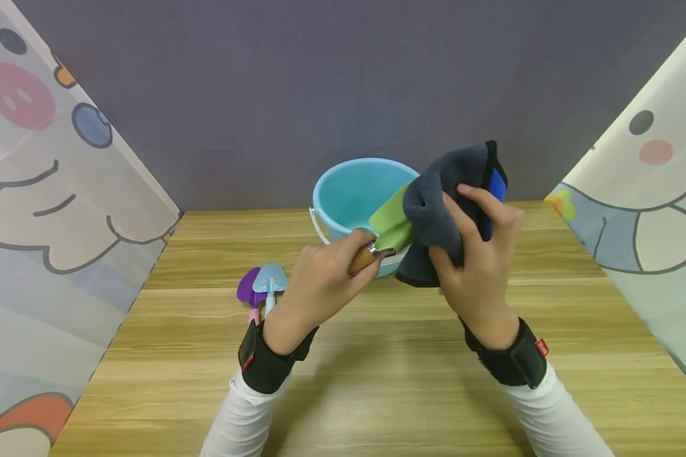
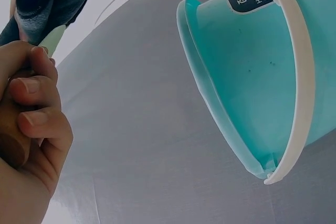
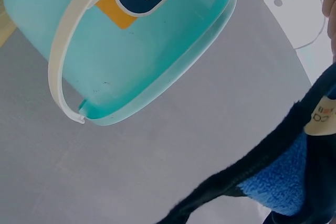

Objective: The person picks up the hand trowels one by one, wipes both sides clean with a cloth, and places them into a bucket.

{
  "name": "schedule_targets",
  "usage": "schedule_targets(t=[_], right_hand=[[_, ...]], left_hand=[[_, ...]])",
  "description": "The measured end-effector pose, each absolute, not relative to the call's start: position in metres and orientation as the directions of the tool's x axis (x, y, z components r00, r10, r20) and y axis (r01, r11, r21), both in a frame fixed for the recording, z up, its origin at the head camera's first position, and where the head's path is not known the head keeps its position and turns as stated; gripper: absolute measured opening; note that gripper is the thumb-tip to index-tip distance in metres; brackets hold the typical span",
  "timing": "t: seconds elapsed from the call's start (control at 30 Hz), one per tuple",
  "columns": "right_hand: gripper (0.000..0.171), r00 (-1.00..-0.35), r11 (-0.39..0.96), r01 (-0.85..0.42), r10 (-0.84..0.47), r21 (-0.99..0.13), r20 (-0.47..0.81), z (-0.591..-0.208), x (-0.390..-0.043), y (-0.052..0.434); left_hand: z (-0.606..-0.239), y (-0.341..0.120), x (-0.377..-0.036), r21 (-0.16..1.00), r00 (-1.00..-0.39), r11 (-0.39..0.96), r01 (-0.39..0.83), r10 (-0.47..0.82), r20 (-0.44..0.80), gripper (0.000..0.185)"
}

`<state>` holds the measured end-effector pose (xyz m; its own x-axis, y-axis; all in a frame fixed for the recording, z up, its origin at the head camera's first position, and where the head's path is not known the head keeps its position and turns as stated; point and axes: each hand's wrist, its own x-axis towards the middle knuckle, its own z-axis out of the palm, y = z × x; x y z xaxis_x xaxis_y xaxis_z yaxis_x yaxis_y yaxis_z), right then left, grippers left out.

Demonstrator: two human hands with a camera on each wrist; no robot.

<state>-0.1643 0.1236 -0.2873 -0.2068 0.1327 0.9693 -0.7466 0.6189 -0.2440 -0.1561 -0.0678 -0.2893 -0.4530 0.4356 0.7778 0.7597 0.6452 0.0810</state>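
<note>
The green toy shovel (image 1: 392,223) is gripped by the left hand (image 1: 320,279); its blade is wrapped in the grey cloth (image 1: 440,203) pinched by the right hand (image 1: 480,254) (wiping seemingly midway); two shovels (image 1: 262,287) wait at nine o'clock.

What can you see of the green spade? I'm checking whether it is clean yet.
The green spade is a small toy trowel with a flat light-green blade, a short metal collar and a wooden-looking handle. The left hand grips the handle, holding the blade tilted up over the front of the blue bucket. The right hand presses a dark grey cloth against the blade's far end, covering it. The visible part shows no obvious dirt.
</note>
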Motion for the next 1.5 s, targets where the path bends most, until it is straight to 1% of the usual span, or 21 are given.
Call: schedule_targets(t=[0.27, 0.47, 0.6, 0.73, 0.9, 1.03, 1.17, 1.27, 1.5], right_hand=[[0.034, -0.229, 0.624, -0.729, 0.162, -0.28, 0.96, -0.286, -0.167, 0.128], [0.033, -0.243, 0.647, -0.704, 0.165, -0.291, 0.956, -0.285, -0.168, 0.133], [0.033, -0.275, 0.656, -0.688, 0.161, -0.311, 0.948, -0.282, -0.168, 0.134], [0.034, -0.3, 0.662, -0.673, 0.163, -0.329, 0.94, -0.281, -0.168, 0.135], [0.035, -0.31, 0.674, -0.656, 0.17, -0.34, 0.935, -0.284, -0.171, 0.139], [0.035, -0.321, 0.69, -0.637, 0.168, -0.344, 0.932, -0.287, -0.174, 0.144], [0.036, -0.332, 0.695, -0.628, 0.166, -0.349, 0.928, -0.288, -0.174, 0.145], [0.038, -0.336, 0.689, -0.631, 0.17, -0.355, 0.927, -0.286, -0.173, 0.144], [0.041, -0.328, 0.669, -0.644, 0.198, -0.372, 0.924, -0.279, -0.168, 0.144]], left_hand=[[-0.288, -0.068, -0.154, 0.184, -0.515, 0.626, 0.758, 0.4, 0.758, 0.02], [-0.289, -0.067, -0.154, 0.201, -0.534, 0.632, 0.748, 0.394, 0.748, 0.025], [-0.288, -0.066, -0.153, 0.208, -0.551, 0.647, 0.734, 0.388, 0.739, 0.024], [-0.287, -0.066, -0.151, 0.239, -0.592, 0.659, 0.713, 0.382, 0.71, 0.022], [-0.286, -0.066, -0.149, 0.272, -0.65, 0.678, 0.683, 0.393, 0.651, 0.023], [-0.286, -0.065, -0.149, 0.277, -0.674, 0.698, 0.661, 0.389, 0.628, 0.023], [-0.286, -0.065, -0.151, 0.289, -0.698, 0.724, 0.627, 0.358, 0.62, 0.025], [-0.287, -0.066, -0.152, 0.291, -0.707, 0.737, 0.61, 0.341, 0.62, 0.028], [-0.286, -0.069, -0.152, 0.284, -0.701, 0.738, 0.613, 0.341, 0.627, 0.03]])
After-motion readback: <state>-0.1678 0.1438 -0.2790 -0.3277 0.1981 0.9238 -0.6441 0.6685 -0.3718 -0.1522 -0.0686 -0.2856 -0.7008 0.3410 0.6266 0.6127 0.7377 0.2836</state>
